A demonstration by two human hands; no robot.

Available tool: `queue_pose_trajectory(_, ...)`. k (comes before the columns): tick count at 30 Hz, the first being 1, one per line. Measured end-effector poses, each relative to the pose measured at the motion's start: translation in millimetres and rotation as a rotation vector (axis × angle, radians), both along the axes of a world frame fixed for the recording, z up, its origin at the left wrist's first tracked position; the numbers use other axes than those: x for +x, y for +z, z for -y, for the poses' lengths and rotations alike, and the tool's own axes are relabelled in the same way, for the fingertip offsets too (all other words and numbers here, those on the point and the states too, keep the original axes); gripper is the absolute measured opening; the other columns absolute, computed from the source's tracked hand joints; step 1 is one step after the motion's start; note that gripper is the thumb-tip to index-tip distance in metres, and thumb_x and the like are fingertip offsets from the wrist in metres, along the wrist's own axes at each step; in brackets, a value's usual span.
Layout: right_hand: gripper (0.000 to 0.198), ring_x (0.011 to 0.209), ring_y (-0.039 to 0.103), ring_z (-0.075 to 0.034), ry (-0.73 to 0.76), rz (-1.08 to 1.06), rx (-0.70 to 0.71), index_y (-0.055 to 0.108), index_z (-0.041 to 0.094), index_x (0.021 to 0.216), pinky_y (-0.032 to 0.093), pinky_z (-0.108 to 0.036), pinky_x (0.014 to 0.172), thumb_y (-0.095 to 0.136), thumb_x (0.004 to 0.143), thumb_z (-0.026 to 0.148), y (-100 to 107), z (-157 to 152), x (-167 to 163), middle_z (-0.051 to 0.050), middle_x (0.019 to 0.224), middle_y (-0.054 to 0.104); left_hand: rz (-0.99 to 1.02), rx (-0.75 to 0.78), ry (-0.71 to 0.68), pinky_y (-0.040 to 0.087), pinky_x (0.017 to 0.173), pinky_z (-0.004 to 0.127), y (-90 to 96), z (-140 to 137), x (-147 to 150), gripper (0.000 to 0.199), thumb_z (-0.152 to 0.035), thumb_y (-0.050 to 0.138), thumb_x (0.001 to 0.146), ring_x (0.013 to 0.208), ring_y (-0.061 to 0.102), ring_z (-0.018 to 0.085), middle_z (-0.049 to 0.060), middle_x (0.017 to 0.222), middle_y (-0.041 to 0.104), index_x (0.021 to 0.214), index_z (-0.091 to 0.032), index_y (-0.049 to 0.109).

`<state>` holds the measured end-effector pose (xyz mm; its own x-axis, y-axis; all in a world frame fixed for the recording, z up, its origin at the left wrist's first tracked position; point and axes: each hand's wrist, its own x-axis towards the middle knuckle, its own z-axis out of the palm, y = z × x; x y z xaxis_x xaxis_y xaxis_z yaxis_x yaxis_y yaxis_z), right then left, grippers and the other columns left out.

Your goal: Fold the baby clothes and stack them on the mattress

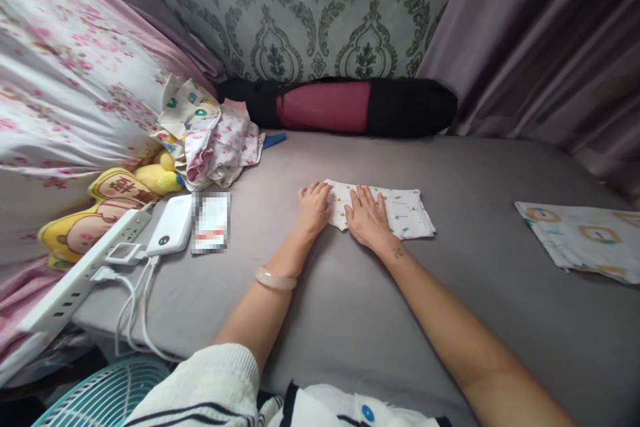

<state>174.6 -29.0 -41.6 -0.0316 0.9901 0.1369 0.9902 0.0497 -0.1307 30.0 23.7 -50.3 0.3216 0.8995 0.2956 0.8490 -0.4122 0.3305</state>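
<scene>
A small folded white cloth [407, 210] with a scattered little print, perhaps a baby garment, lies flat on the grey bed sheet. My right hand [369, 217] presses on its middle, palm down with the fingers stretched out. At the cloth's left edge is my left hand [315, 208], its fingers bent and closed on that edge; the fingertips are partly hidden. A pale bangle [275, 279] circles my left forearm.
Piled clothes [220, 140] sit at the back left, before a long black and maroon bag [323, 107]. A power strip [85, 267], white power bank [171, 223] and cables line the left edge, above a teal fan [107, 397]. Another folded cloth [585, 237] lies right.
</scene>
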Motion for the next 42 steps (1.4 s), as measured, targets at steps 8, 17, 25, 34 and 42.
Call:
queue_pose_trajectory(8,0.054,0.145,0.018,-0.024,0.181,-0.002,-0.043,0.036,0.013,0.147,0.005,-0.05,0.117,0.024,0.099,0.033,5,14,-14,-0.011,0.156,0.027,0.081,0.021,0.071,0.026,0.106,0.041,4.0,1,-1,0.047,-0.004,0.034,0.081,0.13,0.046,0.018,0.005,0.129,0.062,0.119,-0.023,0.055)
queue_pose_trajectory(17,0.054,0.144,0.02,-0.026,0.191,-0.027,-0.057,0.038,0.013,0.147,0.006,-0.051,0.116,0.024,0.099,0.033,5,10,-11,-0.011,0.155,0.03,0.106,0.04,0.063,0.026,0.105,0.041,1.5,0,0,0.043,-0.003,0.037,0.081,0.126,0.049,0.019,0.008,0.126,0.064,0.115,-0.021,0.056)
queue_pose_trajectory(25,0.052,0.143,0.022,-0.028,0.116,-0.022,-0.015,0.041,0.012,0.144,0.006,-0.054,0.115,0.024,0.099,0.032,4,-8,3,-0.011,0.152,0.036,0.059,0.052,-0.053,0.027,0.103,0.042,-6.5,-1,1,0.039,-0.005,0.038,0.084,0.124,0.051,0.02,0.008,0.125,0.064,0.116,-0.021,0.056)
queue_pose_trajectory(34,0.054,0.144,0.017,-0.027,0.018,-0.077,0.002,0.037,0.014,0.147,0.006,-0.053,0.115,0.023,0.1,0.034,4,-6,5,-0.012,0.155,0.029,-0.114,-0.053,-0.146,0.02,0.112,0.05,4.6,9,6,0.04,-0.028,0.03,0.098,0.141,0.031,0.024,0.008,0.145,0.048,0.131,-0.022,0.052)
queue_pose_trajectory(42,0.058,0.144,0.018,-0.029,-0.2,-0.112,-0.026,0.033,0.011,0.149,0.008,-0.055,0.114,0.022,0.099,0.039,-3,-3,18,-0.016,0.155,0.028,-0.263,-0.111,-0.148,0.013,0.115,0.056,8.4,16,13,0.049,-0.042,0.025,0.099,0.145,0.02,0.027,0.006,0.152,0.037,0.141,-0.025,0.043)
